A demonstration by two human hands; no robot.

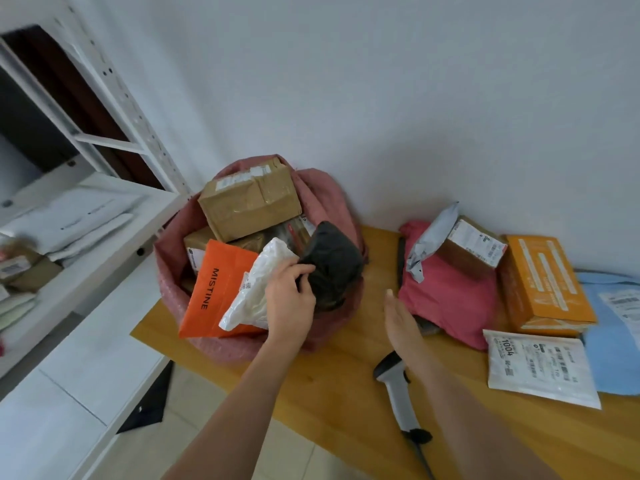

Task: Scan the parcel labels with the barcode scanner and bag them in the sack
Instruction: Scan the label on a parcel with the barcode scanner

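Pink woven sack [332, 199] stands on the wooden worktop [346, 382], filled with brown boxes [247, 206], an orange mailer [214, 289] and a white bag [252, 292]. Left hand [291, 299] pinches a black parcel [334, 265] at the sack mouth. Right hand [401, 323] hovers with grip spread above the barcode scanner [398, 393].

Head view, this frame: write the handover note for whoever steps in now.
Left hand grips the black parcel at the mouth of the pink sack; right hand is open, holding nothing. Scanner lies on the wooden table. Several parcels already sit in the sack. Left: the red, orange, white and other parcels on the table.
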